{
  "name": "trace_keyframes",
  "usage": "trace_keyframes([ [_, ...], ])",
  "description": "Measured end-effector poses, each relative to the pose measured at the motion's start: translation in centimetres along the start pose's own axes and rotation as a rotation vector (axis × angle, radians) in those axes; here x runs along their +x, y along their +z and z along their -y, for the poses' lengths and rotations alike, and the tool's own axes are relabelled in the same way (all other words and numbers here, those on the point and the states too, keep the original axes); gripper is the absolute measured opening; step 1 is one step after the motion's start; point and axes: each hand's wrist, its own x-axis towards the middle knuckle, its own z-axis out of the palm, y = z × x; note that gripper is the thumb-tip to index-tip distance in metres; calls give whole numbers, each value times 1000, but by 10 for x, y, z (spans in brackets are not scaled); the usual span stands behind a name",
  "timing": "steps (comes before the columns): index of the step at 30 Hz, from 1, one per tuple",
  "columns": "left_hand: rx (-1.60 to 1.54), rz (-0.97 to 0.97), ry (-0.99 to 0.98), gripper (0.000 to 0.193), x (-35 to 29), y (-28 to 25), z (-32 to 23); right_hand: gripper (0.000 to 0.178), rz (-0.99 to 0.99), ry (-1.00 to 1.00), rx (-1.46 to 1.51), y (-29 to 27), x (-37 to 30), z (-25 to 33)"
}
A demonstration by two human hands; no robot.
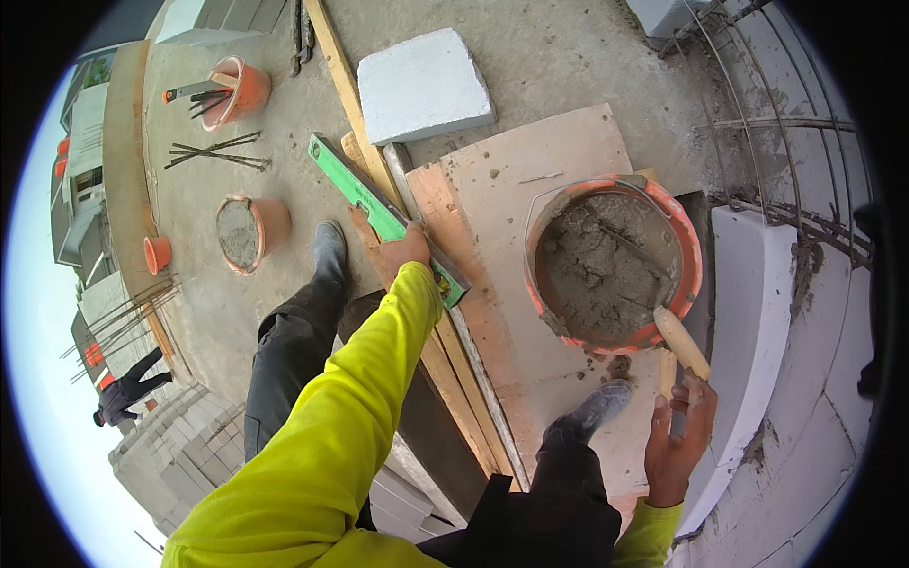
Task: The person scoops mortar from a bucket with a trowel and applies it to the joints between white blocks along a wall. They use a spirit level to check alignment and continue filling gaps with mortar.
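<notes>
My left hand (pixel 405 248) is closed round a green spirit level (pixel 365 194), held slantwise above the wooden planks. To the right, an orange bucket (pixel 696 251) holds grey mortar (pixel 606 256). Two wooden tool handles (pixel 682 343) stick out over its near rim; a blade or shank lies partly sunk in the mortar. My right hand (pixel 680 431) is just below these handles, thumb and fingers curved and apart. Its fingertips are at the handle ends; whether they touch is unclear.
A white block (pixel 424 85) lies beyond the level. Long planks (pixel 454 379) run beside a plywood sheet (pixel 530 156) under the bucket. A block wall (pixel 739 350) and rebar (pixel 757 123) stand at right. Buckets (pixel 256 232) are at left; a person (pixel 133 388) bends farther off.
</notes>
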Motion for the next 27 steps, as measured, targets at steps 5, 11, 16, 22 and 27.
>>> trace_keyframes([
  [5,-355,312,301,37,-73,-128,-17,38,178,32,364,3,-28,73],
  [11,-46,948,655,66,-204,-294,-62,91,349,-85,978,27,-55,196],
  [16,474,1655,809,79,-240,-350,-136,70,43,205,1639,-1,-118,255],
  [22,1011,2156,606,59,-277,-357,-205,65,-512,190,2059,-32,-205,269],
  [27,1307,2292,-297,56,-327,-351,-217,42,-608,298,1793,-58,-270,279],
])
